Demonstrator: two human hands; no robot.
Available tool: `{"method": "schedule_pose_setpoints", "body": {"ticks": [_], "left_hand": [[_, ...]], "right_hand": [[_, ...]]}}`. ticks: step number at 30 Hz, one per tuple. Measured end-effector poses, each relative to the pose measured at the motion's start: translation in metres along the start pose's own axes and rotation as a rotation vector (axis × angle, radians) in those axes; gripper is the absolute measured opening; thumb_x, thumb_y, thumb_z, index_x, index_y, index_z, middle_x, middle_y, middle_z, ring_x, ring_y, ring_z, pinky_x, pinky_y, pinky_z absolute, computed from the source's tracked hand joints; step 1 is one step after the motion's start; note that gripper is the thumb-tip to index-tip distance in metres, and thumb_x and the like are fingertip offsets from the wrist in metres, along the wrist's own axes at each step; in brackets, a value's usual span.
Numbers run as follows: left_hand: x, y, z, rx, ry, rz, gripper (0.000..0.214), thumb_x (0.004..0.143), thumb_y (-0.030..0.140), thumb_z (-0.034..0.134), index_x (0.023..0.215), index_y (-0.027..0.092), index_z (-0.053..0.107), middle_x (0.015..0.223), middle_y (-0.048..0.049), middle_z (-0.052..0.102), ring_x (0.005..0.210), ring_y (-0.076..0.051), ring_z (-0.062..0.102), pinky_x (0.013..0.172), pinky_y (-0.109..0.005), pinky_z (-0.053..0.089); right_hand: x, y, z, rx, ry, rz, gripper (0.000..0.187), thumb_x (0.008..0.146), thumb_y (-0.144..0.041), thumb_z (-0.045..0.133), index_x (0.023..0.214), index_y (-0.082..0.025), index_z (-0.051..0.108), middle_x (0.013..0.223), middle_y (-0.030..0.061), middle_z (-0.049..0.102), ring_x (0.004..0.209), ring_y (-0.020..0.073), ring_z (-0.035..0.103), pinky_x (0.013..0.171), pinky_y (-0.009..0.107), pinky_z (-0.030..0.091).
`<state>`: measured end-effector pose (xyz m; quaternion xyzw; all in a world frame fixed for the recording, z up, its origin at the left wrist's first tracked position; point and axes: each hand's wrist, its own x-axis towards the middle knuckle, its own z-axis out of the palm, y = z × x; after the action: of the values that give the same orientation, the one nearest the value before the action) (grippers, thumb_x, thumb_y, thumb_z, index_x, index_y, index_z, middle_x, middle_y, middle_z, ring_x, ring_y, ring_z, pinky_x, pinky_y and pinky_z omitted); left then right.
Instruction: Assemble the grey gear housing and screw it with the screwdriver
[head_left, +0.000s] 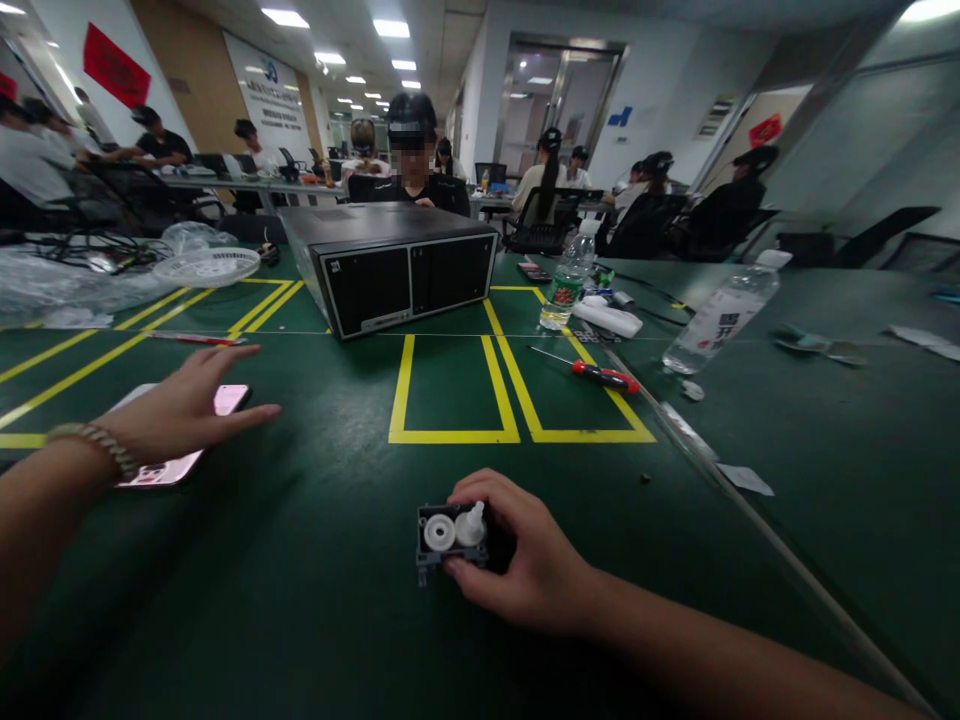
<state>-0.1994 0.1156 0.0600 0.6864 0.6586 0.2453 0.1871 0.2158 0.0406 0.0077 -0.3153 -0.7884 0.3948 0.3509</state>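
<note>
My right hand [525, 550] grips a small grey gearbox housing [430, 560] from its right side, thumb in front and fingers behind. Two white plastic gears [439, 533] sit in the housing's top, the right one with an upright shaft. Over on the left, my left hand [187, 405] hovers with fingers spread and holds nothing. Beneath it lies a phone [176, 468] with a lit pink screen, partly hidden by the hand. A thin red tool or pen [199, 340] lies just beyond that hand.
A black computer case [409, 270] lies beyond the yellow tape outlines. To the right are a red-and-black screwdriver [604, 376], two water bottles [570, 280] and paper scraps. Plastic bags [75, 285] and a white round basket [210, 267] lie left. A person [412, 150] sits opposite.
</note>
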Motion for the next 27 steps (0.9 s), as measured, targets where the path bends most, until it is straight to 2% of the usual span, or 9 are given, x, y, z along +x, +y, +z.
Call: {"method": "schedule_pose_setpoints", "body": {"ticks": [2,4,5,7,9,12,17,23,27], "left_hand": [[-0.015,0.037,0.033,-0.216,-0.237,0.077,0.077,0.088,0.051,0.078,0.153,0.02,0.05,0.158,-0.0164,0.051,0.14,-0.044,0.052,0.116,-0.063,0.041],[-0.043,0.069,0.072,-0.502,-0.443,0.16,0.076,0.086,0.045,0.082,0.153,0.027,0.051,0.158,-0.0154,0.051,0.137,-0.039,0.057,0.11,-0.054,0.052],[-0.06,0.082,0.091,-0.596,-0.502,0.174,0.081,0.084,0.04,0.085,0.155,0.03,0.048,0.158,-0.0146,0.051,0.137,-0.037,0.057,0.11,-0.051,0.053],[-0.093,0.1,0.123,-0.743,-0.525,0.129,0.084,0.081,0.034,0.089,0.154,0.032,0.047,0.155,-0.0136,0.054,0.132,-0.033,0.061,0.108,-0.048,0.055],[-0.117,0.111,0.143,-0.851,-0.52,0.029,0.077,0.083,0.031,0.088,0.151,0.031,0.05,0.143,-0.0129,0.063,0.123,-0.03,0.067,0.108,-0.047,0.056],[-0.13,0.118,0.152,-0.973,-0.474,-0.057,0.07,0.082,0.029,0.089,0.144,0.029,0.057,0.131,-0.0107,0.072,0.114,-0.027,0.071,0.105,-0.044,0.059],[-0.118,0.117,0.15,-1.108,-0.43,-0.106,0.053,0.078,0.025,0.093,0.126,0.022,0.072,0.111,-0.0087,0.08,0.1,-0.021,0.076,0.092,-0.031,0.063],[-0.107,0.111,0.151,-1.298,-0.431,-0.282,0.057,0.073,0.022,0.098,0.124,0.017,0.075,0.104,-0.0092,0.083,0.088,-0.017,0.078,0.082,-0.022,0.064],[-0.104,0.114,0.144,-1.397,-0.397,-0.375,0.054,0.069,0.021,0.1,0.118,0.015,0.078,0.108,-0.0115,0.082,0.086,-0.017,0.079,0.078,-0.021,0.066]], "right_hand": [[-0.001,0.0,0.001,0.0,0.019,-0.011,0.041,0.08,-0.017,0.083,0.117,-0.019,0.066,0.116,0.0095,0.066,0.098,0.0234,0.065,0.076,0.035,0.054],[-0.003,0.0,0.001,0.001,0.031,-0.019,0.041,0.079,-0.019,0.083,0.117,-0.019,0.066,0.116,0.0097,0.066,0.098,0.0236,0.065,0.076,0.035,0.054],[-0.004,0.001,0.001,0.001,0.039,-0.023,0.042,0.079,-0.019,0.083,0.117,-0.019,0.066,0.116,0.0097,0.066,0.098,0.0236,0.065,0.076,0.035,0.054],[-0.005,0.002,0.001,0.004,0.055,-0.031,0.042,0.079,-0.019,0.083,0.117,-0.019,0.065,0.114,0.0093,0.066,0.096,0.0233,0.065,0.076,0.035,0.054],[-0.006,0.003,0.001,0.02,0.062,-0.036,0.041,0.079,-0.02,0.082,0.116,-0.019,0.065,0.112,0.0089,0.066,0.094,0.0229,0.065,0.076,0.035,0.055],[-0.006,0.005,0.003,0.05,0.055,-0.027,0.039,0.08,-0.022,0.082,0.115,-0.019,0.065,0.109,0.0081,0.065,0.09,0.0221,0.064,0.074,0.035,0.055],[-0.006,0.008,0.003,0.115,0.028,0.023,0.038,0.082,-0.025,0.081,0.116,-0.02,0.064,0.109,0.0071,0.064,0.086,0.0203,0.064,0.071,0.033,0.054],[-0.006,0.009,-0.003,0.352,-0.055,0.088,0.041,0.096,-0.032,0.069,0.134,-0.02,0.056,0.111,0.0082,0.066,0.094,0.0221,0.067,0.083,0.039,0.056],[-0.007,0.013,-0.004,0.395,-0.066,0.1,0.047,0.101,-0.036,0.064,0.143,-0.021,0.052,0.115,0.0098,0.067,0.096,0.0221,0.066,0.081,0.039,0.056]]}}
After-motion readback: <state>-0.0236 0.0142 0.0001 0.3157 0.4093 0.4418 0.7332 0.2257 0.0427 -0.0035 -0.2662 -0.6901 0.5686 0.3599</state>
